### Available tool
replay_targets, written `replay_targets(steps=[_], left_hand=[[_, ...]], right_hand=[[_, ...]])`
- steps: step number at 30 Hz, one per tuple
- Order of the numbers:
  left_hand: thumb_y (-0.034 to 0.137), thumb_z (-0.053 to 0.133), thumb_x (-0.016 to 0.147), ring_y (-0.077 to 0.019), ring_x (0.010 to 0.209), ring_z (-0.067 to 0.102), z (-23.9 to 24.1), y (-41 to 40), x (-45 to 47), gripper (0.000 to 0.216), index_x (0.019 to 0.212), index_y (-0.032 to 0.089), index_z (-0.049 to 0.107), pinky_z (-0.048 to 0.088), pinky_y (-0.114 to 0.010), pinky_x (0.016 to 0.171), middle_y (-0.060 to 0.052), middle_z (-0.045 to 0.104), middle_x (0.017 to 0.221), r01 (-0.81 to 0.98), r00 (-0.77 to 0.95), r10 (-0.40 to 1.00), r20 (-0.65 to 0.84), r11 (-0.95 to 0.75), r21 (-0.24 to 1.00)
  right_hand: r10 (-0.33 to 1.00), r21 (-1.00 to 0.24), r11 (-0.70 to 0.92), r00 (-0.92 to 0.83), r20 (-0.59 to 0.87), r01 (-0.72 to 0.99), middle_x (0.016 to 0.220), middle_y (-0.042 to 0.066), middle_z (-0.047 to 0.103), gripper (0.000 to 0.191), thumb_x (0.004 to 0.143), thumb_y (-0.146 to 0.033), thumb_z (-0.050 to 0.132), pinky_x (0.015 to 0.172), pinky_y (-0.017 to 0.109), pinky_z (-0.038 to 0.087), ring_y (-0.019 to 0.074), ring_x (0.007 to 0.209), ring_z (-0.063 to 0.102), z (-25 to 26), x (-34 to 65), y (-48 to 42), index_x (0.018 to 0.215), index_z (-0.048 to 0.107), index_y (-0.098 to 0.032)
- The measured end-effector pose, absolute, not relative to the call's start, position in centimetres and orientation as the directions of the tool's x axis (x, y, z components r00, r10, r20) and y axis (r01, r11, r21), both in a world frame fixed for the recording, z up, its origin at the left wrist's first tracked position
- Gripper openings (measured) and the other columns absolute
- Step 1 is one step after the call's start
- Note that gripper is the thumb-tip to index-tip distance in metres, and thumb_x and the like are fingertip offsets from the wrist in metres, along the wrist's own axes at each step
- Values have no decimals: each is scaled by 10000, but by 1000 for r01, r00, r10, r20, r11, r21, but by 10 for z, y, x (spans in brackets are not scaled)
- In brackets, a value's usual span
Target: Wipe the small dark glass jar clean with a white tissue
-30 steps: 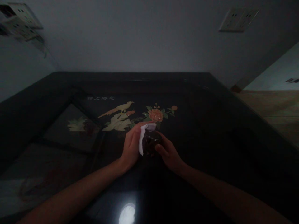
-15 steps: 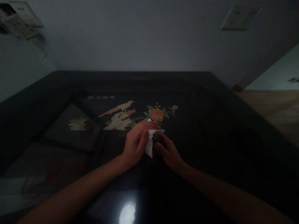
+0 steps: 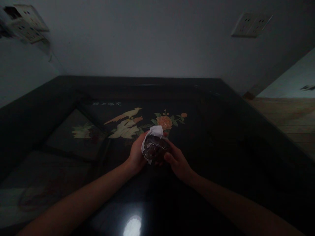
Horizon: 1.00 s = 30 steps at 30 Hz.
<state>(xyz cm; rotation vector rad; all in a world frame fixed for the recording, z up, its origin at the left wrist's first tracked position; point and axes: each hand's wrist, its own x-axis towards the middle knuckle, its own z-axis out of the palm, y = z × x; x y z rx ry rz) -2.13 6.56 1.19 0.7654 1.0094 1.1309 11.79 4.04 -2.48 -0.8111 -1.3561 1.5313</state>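
Between my hands, above the dark tabletop (image 3: 187, 190), is a see-through, round-rimmed glass (image 3: 157, 149), tilted so its rim faces me. A crumpled white tissue (image 3: 155, 131) wraps its far and left sides. My left hand (image 3: 137, 153) cups the glass from the left through the tissue, its fingers mostly hidden behind. My right hand (image 3: 179, 161) grips the right side of the glass, thumb near the rim. Dim light hides the finer detail of the glass.
The glossy tabletop bears an inlaid bird (image 3: 126, 114) and an orange flower (image 3: 164, 122). A pale wall (image 3: 137, 39) stands behind it, with a socket plate (image 3: 252, 24) at right and more sockets (image 3: 27, 24) at left. Wooden flooring (image 3: 285, 114) lies to the right.
The glass has been turned so its rim now faces me. The tissue has shifted from between my hands to the glass's far and left sides; my left hand has moved lower behind it.
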Motion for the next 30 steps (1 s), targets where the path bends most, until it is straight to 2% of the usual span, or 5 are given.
replay_targets(steps=[5, 13, 17, 21, 30], left_hand=[[367, 355, 924, -214, 901, 649, 12, 56, -28, 380, 934, 158, 673, 504, -339, 799, -81, 709, 942, 45, 52, 977, 209, -211, 976], [191, 386, 902, -203, 1099, 592, 14, 62, -37, 292, 1016, 184, 655, 378, -420, 1039, -78, 700, 1065, 344, 481, 544, 688, -838, 423], [264, 333, 932, -215, 1052, 609, 16, 59, -35, 354, 967, 181, 675, 386, -417, 1027, -80, 712, 994, 261, 330, 720, 610, -691, 675], [389, 391, 898, -222, 839, 659, 14, 57, -29, 369, 917, 159, 680, 516, -343, 786, -78, 718, 907, -38, 40, 989, 145, -143, 989], [375, 465, 807, -217, 785, 672, 17, 64, -18, 329, 756, 136, 685, 526, -302, 709, -75, 718, 767, -449, 168, 922, -348, 386, 806]], right_hand=[[944, -988, 63, -313, 105, -141, 948, 73, 648, 615, 782, -616, 572, 632, 277, 510, 178, 756, 626, -26, 117, 39, 1196, 509, -166], [965, -992, 119, -232, 126, -42, 733, 2, 614, 429, 805, -519, 591, 570, 261, 475, 150, 637, 559, -27, 115, 38, 1062, 565, -177], [961, -992, 64, -263, 91, -109, 799, 13, 641, 428, 800, -513, 599, 564, 254, 490, 141, 635, 591, -25, 114, 38, 1080, 557, -191], [940, -981, 16, -330, 80, -192, 775, 18, 644, 562, 789, -573, 590, 509, 248, 490, 133, 566, 600, -25, 116, 38, 1181, 504, -180], [917, -978, 18, -387, 99, -206, 870, 48, 637, 656, 762, -652, 569, 541, 252, 503, 132, 603, 590, -26, 118, 39, 1219, 495, -187]])
